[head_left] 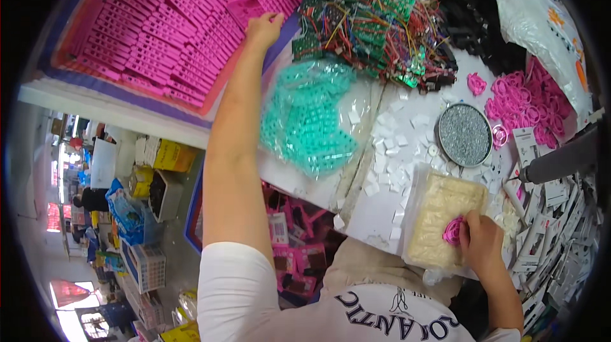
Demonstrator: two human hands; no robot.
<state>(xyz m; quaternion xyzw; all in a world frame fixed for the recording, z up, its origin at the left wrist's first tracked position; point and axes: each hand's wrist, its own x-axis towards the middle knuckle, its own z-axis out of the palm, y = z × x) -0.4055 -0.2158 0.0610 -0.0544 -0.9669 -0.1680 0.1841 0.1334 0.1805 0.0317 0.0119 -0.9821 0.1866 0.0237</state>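
My left arm stretches far forward, and my left hand point(264, 29) is at the near edge of the stacked pink plastic housings point(172, 36). Its fingers are curled together; whatever may be in them is too small to make out. On the right, my right hand point(484, 243) pinches the edge of a pink ring-shaped plastic part point(453, 230). That part rests on a beige block wrapped in clear film point(442, 199), close to my lap. A round tin of small silvery screws point(465, 134) stands just beyond the block.
Green circuit boards with coloured wires point(382, 17) are heaped ahead, with bagged teal parts point(312, 116) nearer. White square pieces point(388, 132) lie scattered. More pink rings point(531, 103) and a dark electric screwdriver point(560, 160) are at right. A bin of pink parts point(299, 234) sits below.
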